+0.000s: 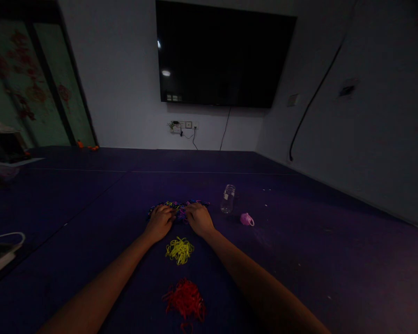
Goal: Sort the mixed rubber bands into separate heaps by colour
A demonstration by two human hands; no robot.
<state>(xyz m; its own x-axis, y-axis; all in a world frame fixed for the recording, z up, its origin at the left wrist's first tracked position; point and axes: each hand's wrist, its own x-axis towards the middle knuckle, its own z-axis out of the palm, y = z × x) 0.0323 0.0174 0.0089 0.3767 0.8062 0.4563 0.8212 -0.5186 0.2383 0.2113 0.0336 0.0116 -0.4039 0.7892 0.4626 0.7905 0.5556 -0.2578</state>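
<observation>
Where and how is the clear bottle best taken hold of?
Probably round its body, with the right hand coming from the left: the clear bottle stands upright, that side looks unobstructed, and the pink piece lies to its near right.

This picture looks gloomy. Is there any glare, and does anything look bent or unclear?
In the head view, light is dim overall; small bright reflections show on the wall screen, whose outline looks skewed; the dark mixed bands blur together, while the yellow bands stand out.
</observation>
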